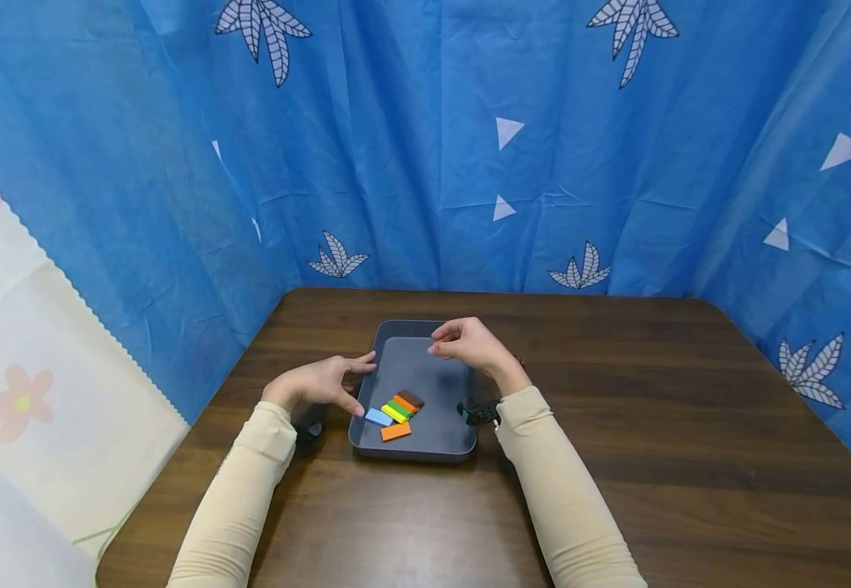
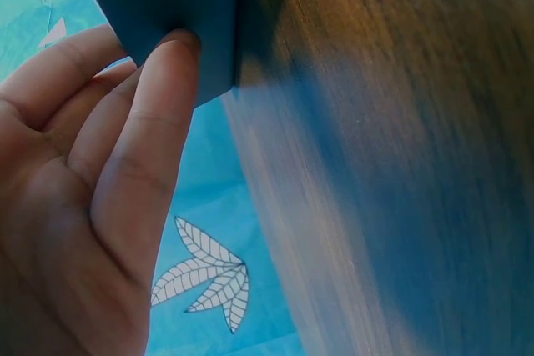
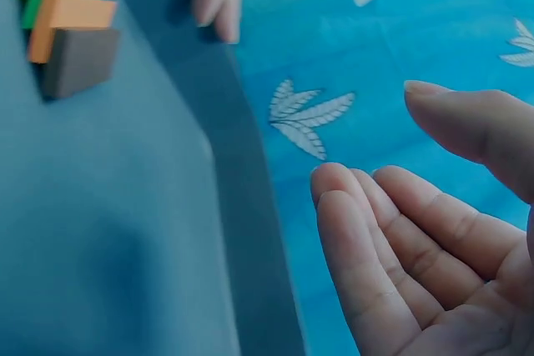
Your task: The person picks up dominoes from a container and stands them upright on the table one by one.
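Note:
A grey tray (image 1: 440, 445) stands on the wooden table, with several coloured domino-like blocks inside. A light blue block (image 1: 378, 417) lies near its left wall, an orange block (image 1: 396, 431) lies closest to the front, and a leaning row of yellow, green, orange and dark brown (image 1: 412, 398) blocks is beside them. My left hand (image 1: 323, 381) holds the tray's left wall; in the left wrist view one digit presses the outer face while others pass behind the rim. Over the tray's far right part hovers my right hand (image 1: 470, 343), thumb apart from the fingers (image 3: 359, 239), nothing between them.
The brown table (image 1: 653, 408) extends well to the right of the tray. A blue curtain (image 1: 411, 147) with leaf prints hangs along the back and sides, and a white flowered cloth (image 1: 21, 327) covers the left. A dark device (image 1: 478, 412) sits at my right wrist.

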Demonstrator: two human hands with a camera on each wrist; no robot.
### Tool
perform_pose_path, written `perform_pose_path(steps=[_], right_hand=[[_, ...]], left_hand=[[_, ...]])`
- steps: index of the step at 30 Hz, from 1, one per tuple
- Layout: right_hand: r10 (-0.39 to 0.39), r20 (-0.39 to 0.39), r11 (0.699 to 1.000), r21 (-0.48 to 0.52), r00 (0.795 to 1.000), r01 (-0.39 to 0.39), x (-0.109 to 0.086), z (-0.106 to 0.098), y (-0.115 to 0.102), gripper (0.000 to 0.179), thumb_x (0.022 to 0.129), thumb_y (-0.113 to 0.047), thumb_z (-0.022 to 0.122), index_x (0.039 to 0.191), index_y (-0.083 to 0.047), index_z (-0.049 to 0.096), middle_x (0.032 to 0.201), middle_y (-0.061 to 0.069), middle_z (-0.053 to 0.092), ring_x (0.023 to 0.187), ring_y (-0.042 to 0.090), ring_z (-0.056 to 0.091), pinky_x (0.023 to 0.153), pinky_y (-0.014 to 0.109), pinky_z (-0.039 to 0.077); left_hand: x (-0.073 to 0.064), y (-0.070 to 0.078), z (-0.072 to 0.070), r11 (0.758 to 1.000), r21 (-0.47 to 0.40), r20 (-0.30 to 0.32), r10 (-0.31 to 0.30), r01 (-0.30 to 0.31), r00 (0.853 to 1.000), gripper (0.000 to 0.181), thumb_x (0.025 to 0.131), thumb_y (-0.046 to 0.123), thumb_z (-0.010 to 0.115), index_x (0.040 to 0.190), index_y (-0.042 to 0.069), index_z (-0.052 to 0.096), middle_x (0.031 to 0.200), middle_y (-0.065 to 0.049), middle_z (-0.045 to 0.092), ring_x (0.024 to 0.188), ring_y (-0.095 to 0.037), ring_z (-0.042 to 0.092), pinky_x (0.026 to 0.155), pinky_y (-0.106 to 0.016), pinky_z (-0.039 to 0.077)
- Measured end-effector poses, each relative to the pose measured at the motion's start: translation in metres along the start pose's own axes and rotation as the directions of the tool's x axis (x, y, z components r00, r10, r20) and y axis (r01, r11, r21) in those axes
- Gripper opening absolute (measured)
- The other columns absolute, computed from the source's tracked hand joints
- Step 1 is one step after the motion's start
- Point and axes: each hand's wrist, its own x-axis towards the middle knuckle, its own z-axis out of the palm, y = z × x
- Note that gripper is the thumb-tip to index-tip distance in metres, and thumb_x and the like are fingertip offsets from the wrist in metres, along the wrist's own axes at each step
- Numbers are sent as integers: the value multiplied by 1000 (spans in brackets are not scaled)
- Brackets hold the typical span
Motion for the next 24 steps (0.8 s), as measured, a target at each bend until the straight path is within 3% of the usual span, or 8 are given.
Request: perform_pose_path(steps=[4,15,24], right_hand=[[19,38,999,-46,999,-18,4,10,6,36,90,-11,73,120,8,65,107,17,72,105,39,70,96,47,57],[61,113,986,-161,992,-42,8,35,11,41,86,-16,79,120,5,68,108,13,73,87,17,71,87,37,61],[78,141,972,-230,987,-43,10,46,19,32,83,-16,81,109,2,73,95,8,75,75,12,66,73,27,60]], left_hand=[[-1,0,-1,1000,-1,2,3,-3,1000,92,81,21,85,155,3,34,169,-11,14,139,-43,47,107,-47,49],[0,0,-2,1000,-8,15,4,-4,1000,92,81,23,84,156,4,33,169,-11,13,139,-44,46,107,-47,49],[1,0,-1,1000,13,14,17,-17,1000,93,81,24,85,155,2,34,169,-13,13,138,-43,47,107,-47,49]])
